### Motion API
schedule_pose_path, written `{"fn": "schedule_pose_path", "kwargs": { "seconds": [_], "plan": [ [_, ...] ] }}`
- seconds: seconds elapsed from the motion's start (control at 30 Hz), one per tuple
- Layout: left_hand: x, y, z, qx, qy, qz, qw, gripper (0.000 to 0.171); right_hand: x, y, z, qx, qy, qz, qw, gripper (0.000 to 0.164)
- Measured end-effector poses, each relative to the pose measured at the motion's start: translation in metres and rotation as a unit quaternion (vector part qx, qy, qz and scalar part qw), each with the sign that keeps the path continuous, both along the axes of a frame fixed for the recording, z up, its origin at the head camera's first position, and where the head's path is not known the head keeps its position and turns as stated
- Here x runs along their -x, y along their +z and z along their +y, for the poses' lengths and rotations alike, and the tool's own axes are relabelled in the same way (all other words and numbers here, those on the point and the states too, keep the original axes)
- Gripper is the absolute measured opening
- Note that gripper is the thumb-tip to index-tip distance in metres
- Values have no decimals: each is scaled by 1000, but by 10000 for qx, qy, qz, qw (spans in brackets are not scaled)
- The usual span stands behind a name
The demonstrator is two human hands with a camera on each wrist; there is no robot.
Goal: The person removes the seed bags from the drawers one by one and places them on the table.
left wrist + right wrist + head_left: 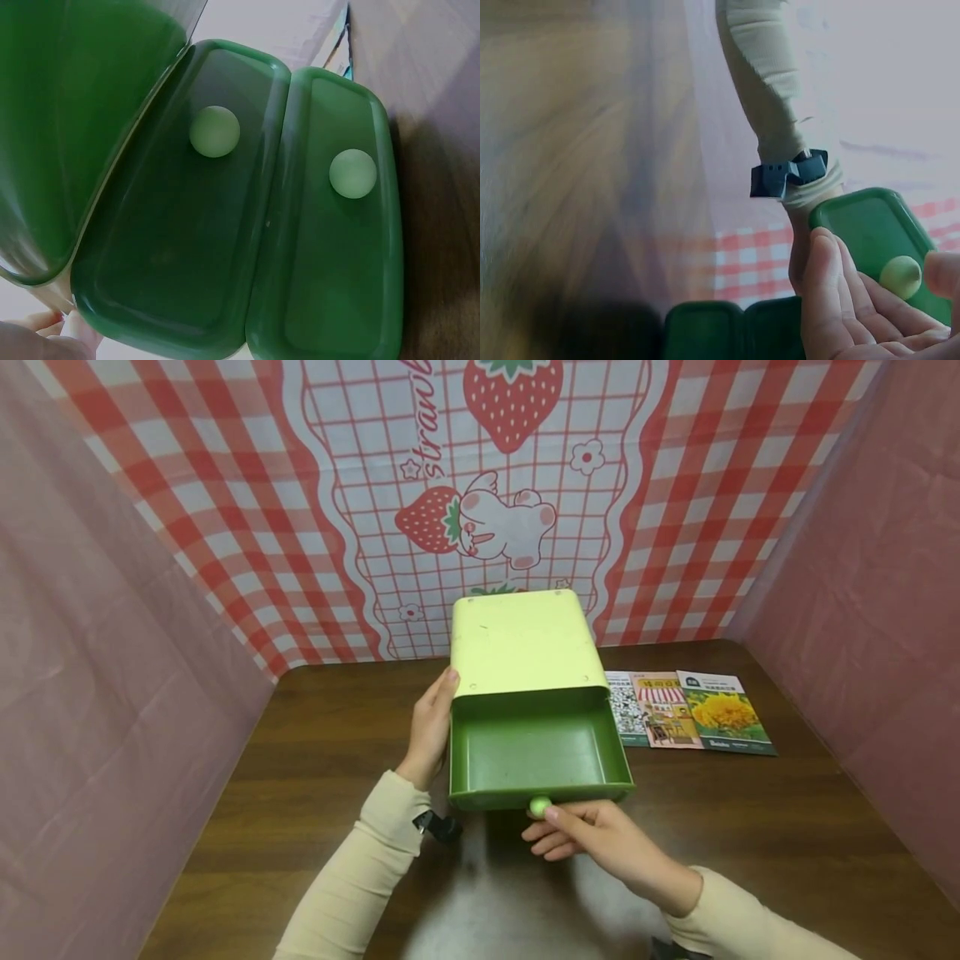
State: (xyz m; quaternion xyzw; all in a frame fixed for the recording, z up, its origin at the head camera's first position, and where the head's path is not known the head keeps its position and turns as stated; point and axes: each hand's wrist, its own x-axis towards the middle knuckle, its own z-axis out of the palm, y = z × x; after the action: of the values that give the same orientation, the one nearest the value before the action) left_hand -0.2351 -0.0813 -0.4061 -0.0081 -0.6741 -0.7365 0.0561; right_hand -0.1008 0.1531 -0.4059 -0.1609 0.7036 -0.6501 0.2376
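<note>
A pale yellow cabinet [525,639] with green drawers stands on the table, its top drawer [536,756] pulled out with a bare inside showing. My left hand [429,727] rests against the cabinet's left side. At the drawer's front, my right hand [600,843] pinches the round light green knob [539,807] between thumb and forefinger, its other fingers extended below. Two lower drawers, a middle one [172,225] and a bottom one [330,247], are pushed in, each with a round knob. In the right wrist view the same knob [901,277] shows beside my thumb.
Several flat printed packets [731,714] with flower and shop pictures overlap on the table [750,827], right of the cabinet. A red checked strawberry cloth [480,510] hangs behind. Pink cloths [97,652] stand on both sides.
</note>
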Motion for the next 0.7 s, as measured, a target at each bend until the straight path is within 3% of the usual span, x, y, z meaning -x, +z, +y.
{"fn": "schedule_pose_path", "kwargs": {
  "seconds": [0.3,0.7],
  "plan": [
    [0,1,0,74,2,19,10000,60,1,-2,-8,485,-467,-674,9955,54],
    [-1,2,0,248,50,-38,9997,61,3,3,-12,533,-572,-787,9938,60]
  ]
}}
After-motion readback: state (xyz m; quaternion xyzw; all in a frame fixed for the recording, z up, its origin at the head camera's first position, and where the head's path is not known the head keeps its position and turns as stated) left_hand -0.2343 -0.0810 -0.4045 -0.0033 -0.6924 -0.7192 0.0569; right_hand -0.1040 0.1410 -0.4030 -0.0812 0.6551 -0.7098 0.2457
